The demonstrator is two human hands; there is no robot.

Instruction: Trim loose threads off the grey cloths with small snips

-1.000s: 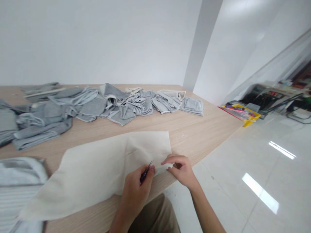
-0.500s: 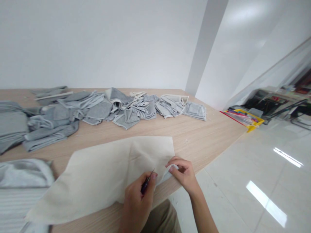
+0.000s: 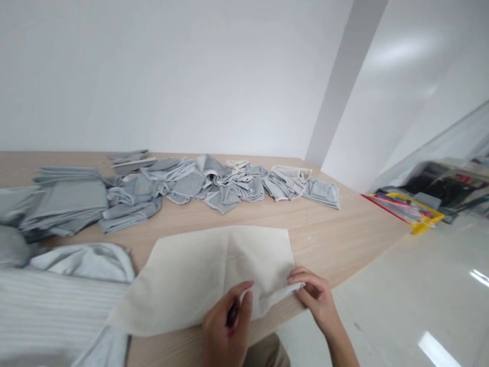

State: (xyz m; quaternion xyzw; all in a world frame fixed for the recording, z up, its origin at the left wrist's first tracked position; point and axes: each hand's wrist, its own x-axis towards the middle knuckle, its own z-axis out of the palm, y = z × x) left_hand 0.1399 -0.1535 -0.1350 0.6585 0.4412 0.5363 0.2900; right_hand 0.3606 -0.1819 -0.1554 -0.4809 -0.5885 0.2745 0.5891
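A cream fabric sheet (image 3: 206,270) lies flat on the wooden table (image 3: 344,229) in front of me. My left hand (image 3: 227,326) rests on the sheet's near edge, fingers closed round a small dark tool (image 3: 231,314) with a purple handle. My right hand (image 3: 317,295) pinches the sheet's near right corner at the table's edge.
A row of crumpled and folded grey cloth pieces (image 3: 214,183) runs across the far side of the table. A grey stack (image 3: 64,201) sits at the left, with striped grey fabric (image 3: 49,306) at the near left. A yellow tray (image 3: 408,211) lies on the shiny floor to the right.
The camera has swung right and up, so the whole scene sits further right. My left hand has curled more tightly over the tool; my right hand keeps hold of the corner.
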